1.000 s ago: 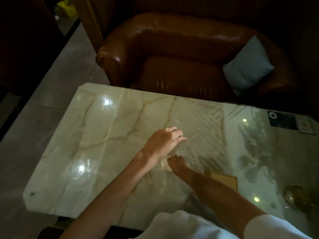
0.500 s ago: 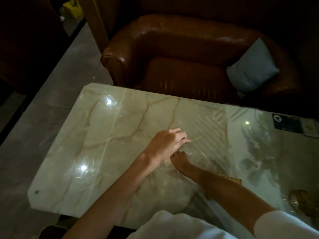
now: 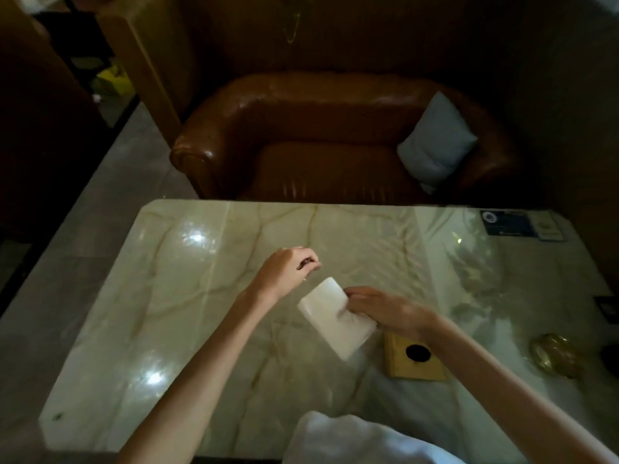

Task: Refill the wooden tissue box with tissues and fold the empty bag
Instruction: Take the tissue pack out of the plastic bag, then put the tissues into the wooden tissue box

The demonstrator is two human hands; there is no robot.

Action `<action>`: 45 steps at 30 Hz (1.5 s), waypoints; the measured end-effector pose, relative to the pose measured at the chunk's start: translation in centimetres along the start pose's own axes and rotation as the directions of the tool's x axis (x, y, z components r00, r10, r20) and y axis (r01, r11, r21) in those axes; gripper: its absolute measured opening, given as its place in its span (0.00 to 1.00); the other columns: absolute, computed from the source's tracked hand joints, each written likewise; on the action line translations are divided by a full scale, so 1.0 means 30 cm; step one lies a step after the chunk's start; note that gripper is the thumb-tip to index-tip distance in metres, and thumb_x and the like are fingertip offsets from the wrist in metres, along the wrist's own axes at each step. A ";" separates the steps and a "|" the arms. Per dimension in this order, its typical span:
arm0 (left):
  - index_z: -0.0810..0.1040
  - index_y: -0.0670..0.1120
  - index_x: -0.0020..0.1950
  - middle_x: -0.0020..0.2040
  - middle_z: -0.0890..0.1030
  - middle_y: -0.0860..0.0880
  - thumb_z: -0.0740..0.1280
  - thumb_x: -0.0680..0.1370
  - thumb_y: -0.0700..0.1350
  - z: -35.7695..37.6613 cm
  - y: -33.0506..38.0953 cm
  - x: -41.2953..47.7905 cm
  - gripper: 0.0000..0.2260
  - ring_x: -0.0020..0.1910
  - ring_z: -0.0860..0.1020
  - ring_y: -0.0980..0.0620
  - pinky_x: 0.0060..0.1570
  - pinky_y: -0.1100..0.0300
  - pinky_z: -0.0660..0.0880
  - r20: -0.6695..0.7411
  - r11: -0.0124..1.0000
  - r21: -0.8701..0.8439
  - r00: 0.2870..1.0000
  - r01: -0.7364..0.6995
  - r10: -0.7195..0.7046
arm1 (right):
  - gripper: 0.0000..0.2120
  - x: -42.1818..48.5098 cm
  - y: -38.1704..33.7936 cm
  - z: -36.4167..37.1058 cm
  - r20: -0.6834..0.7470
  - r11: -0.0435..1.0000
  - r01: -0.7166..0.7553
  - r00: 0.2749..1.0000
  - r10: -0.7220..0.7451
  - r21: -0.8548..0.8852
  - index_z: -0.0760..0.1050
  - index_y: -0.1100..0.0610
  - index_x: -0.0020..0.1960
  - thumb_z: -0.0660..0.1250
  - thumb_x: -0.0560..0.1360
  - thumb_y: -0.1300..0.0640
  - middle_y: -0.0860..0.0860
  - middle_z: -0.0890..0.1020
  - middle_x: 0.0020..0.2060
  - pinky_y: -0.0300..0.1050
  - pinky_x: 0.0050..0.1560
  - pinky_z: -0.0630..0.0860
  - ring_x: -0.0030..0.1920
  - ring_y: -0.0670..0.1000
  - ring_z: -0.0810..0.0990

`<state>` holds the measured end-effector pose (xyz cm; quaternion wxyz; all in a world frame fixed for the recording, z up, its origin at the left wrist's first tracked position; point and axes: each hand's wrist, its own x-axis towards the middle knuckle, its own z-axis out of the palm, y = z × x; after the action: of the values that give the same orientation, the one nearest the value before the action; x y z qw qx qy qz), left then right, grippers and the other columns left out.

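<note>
A white stack of tissues (image 3: 335, 319) is held tilted just above the marble table (image 3: 187, 296), and my right hand (image 3: 385, 309) grips its right end. My left hand (image 3: 288, 269) hovers up and left of the stack with fingertips pinched, apparently on the thin clear bag, whose film is barely visible. The wooden tissue box (image 3: 415, 360) lies on the table under my right wrist, its round hole facing up and its far edge hidden by my forearm.
A gold ornament (image 3: 552, 354) sits near the table's right edge and a dark card (image 3: 509, 222) lies at the far right corner. A brown leather armchair (image 3: 301, 135) with a grey cushion (image 3: 435, 142) stands behind the table.
Both hands were pressed together on the clear bag on the table. Now they have separated, and the white tissue stack has appeared in my right hand. The view has tilted up.
</note>
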<state>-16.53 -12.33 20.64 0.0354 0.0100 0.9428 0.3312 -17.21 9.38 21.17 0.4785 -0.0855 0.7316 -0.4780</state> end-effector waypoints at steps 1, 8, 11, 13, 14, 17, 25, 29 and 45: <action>0.84 0.46 0.48 0.46 0.85 0.47 0.69 0.77 0.46 0.002 0.004 -0.001 0.06 0.44 0.81 0.47 0.47 0.51 0.78 0.003 1.000 0.001 1.000 0.020 -0.020 | 0.15 -0.053 0.011 -0.023 -0.005 0.990 -0.007 1.000 0.008 0.144 0.76 0.65 0.61 0.59 0.80 0.60 0.55 0.79 0.48 0.40 0.43 0.75 0.45 0.51 0.78; 0.82 0.46 0.50 0.48 0.81 0.48 0.64 0.80 0.44 0.040 0.073 -0.006 0.07 0.46 0.81 0.46 0.48 0.50 0.77 -0.093 0.996 0.087 0.995 0.025 -0.017 | 0.12 -0.292 0.151 -0.193 -0.151 0.746 0.070 0.988 0.042 0.662 0.81 0.59 0.55 0.64 0.79 0.54 0.55 0.84 0.45 0.44 0.45 0.80 0.45 0.49 0.85; 0.82 0.44 0.52 0.49 0.81 0.46 0.66 0.80 0.42 0.048 0.104 -0.020 0.06 0.45 0.81 0.47 0.47 0.51 0.78 -0.223 0.988 0.148 0.973 -0.033 0.066 | 0.20 -0.336 0.215 -0.249 -0.152 0.755 0.061 0.987 0.052 0.653 0.76 0.61 0.63 0.68 0.74 0.52 0.56 0.84 0.49 0.46 0.47 0.81 0.48 0.54 0.83; 0.82 0.44 0.52 0.47 0.82 0.47 0.67 0.79 0.41 0.058 0.123 -0.057 0.05 0.44 0.81 0.49 0.44 0.56 0.78 -0.295 0.975 0.195 0.942 -0.106 0.161 | 0.20 -0.354 0.270 -0.291 -0.206 0.748 0.092 0.977 0.061 0.658 0.75 0.60 0.63 0.68 0.74 0.53 0.57 0.83 0.51 0.48 0.49 0.80 0.50 0.55 0.82; 0.82 0.44 0.51 0.46 0.81 0.48 0.68 0.79 0.42 0.070 0.133 -0.084 0.05 0.43 0.81 0.50 0.43 0.58 0.77 -0.310 0.964 0.227 0.929 -0.137 0.204 | 0.21 -0.358 0.302 -0.312 -0.233 0.729 0.106 0.970 0.075 0.676 0.74 0.60 0.63 0.68 0.73 0.53 0.57 0.82 0.51 0.49 0.50 0.78 0.52 0.56 0.81; 0.82 0.47 0.52 0.45 0.81 0.50 0.65 0.79 0.47 0.141 0.143 -0.190 0.08 0.43 0.81 0.53 0.41 0.60 0.77 -0.269 0.943 0.272 0.926 -0.189 0.264 | 0.20 -0.352 0.427 -0.387 -0.290 0.678 0.126 0.948 0.133 0.724 0.73 0.62 0.62 0.66 0.71 0.58 0.59 0.79 0.52 0.50 0.50 0.75 0.52 0.58 0.78; 0.68 0.54 0.74 0.60 0.75 0.50 0.63 0.77 0.31 0.471 0.083 -0.399 0.29 0.50 0.79 0.51 0.46 0.61 0.79 0.170 0.943 0.329 0.985 -0.043 -0.014 | 0.21 -0.295 0.812 -0.461 -0.473 0.786 0.016 0.806 0.356 0.618 0.66 0.65 0.73 0.60 0.80 0.66 0.65 0.76 0.64 0.64 0.62 0.73 0.63 0.66 0.75; 0.60 0.59 0.77 0.60 0.71 0.48 0.61 0.74 0.25 0.603 0.067 -0.410 0.39 0.44 0.76 0.51 0.39 0.60 0.79 0.274 0.928 0.369 0.948 0.051 -0.161 | 0.21 -0.273 0.929 -0.472 -0.482 0.782 -0.083 0.746 0.460 0.617 0.65 0.65 0.73 0.61 0.81 0.65 0.66 0.72 0.69 0.58 0.59 0.72 0.68 0.66 0.72; 0.46 0.57 0.80 0.80 0.46 0.43 0.59 0.71 0.24 0.850 -0.043 -0.407 0.46 0.79 0.49 0.38 0.73 0.44 0.62 0.527 0.828 0.542 0.708 0.147 -0.470 | 0.25 -0.181 1.128 -0.450 -0.464 0.782 -0.268 0.681 0.567 0.562 0.60 0.67 0.75 0.61 0.80 0.68 0.66 0.69 0.71 0.62 0.67 0.68 0.69 0.66 0.70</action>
<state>-2.47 2.06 0.74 0.4077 -0.0326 0.9104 0.0625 -13.66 38.76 -0.75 0.3205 0.3613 0.7130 -0.5084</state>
